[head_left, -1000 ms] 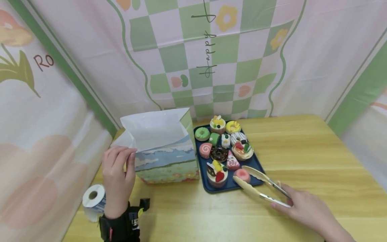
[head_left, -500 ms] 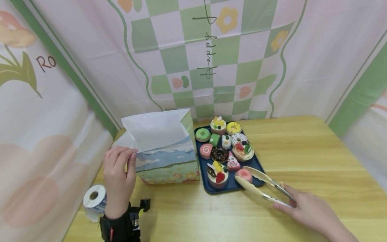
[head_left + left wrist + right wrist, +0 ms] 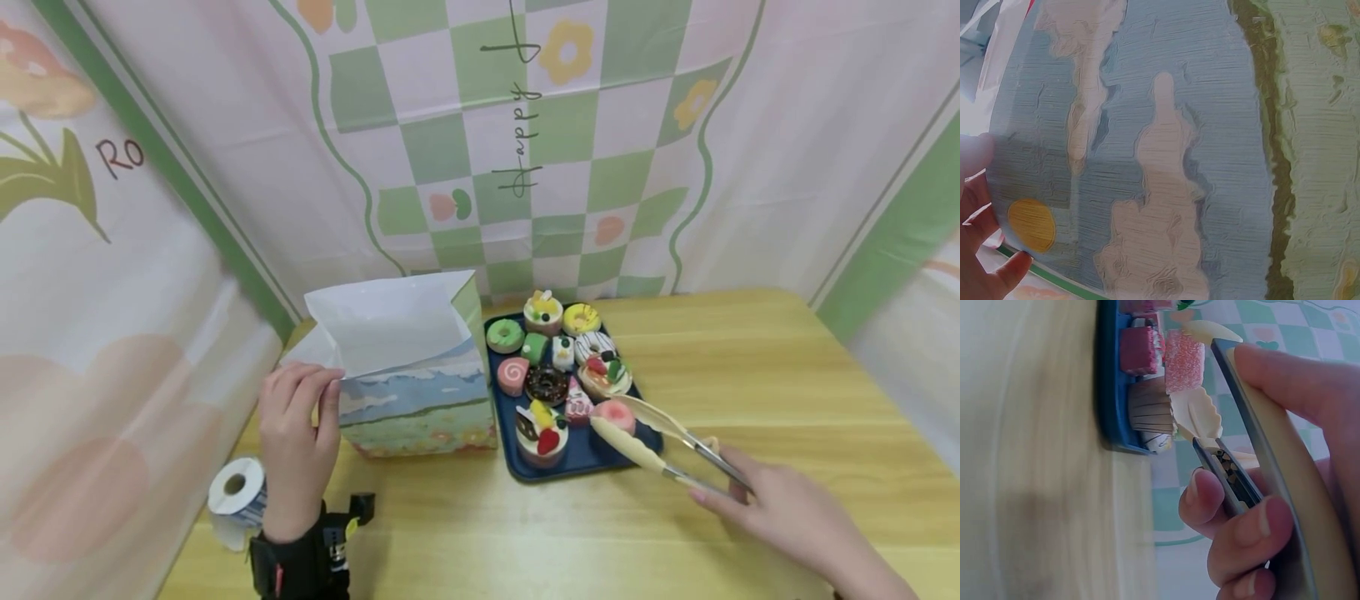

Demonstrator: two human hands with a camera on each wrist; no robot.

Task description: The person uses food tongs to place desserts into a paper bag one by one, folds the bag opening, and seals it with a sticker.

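Two hands occupied: one at the bag, one on the tongs

The left hand (image 3: 300, 417) pinches the top edge of a printed paper bag (image 3: 416, 408) between thumb and fingers. The bag stands upright on the wooden tabletop (image 3: 750, 367), its mouth gaping and white lining visible. The right hand (image 3: 783, 512) is closed around a pair of tongs (image 3: 637, 451), thumb on one arm and fingers curled at the other. The tong tips lie on either side of a pink doughnut (image 3: 615, 414), which is raised above the near right part of a dark blue tray (image 3: 581, 460).

The tray lies just right of the bag. It carries a chocolate doughnut (image 3: 546, 384), a pink cake slice (image 3: 578, 404), a green doughnut (image 3: 506, 335), a yellow doughnut (image 3: 582, 318) and other pieces. A round cake (image 3: 542, 448) topped with fruit occupies the near left part of the tray.

A white roll (image 3: 223, 500) stands left of the bag, beside the left forearm. Behind the tabletop hangs a green-and-white checked cloth (image 3: 562, 125).
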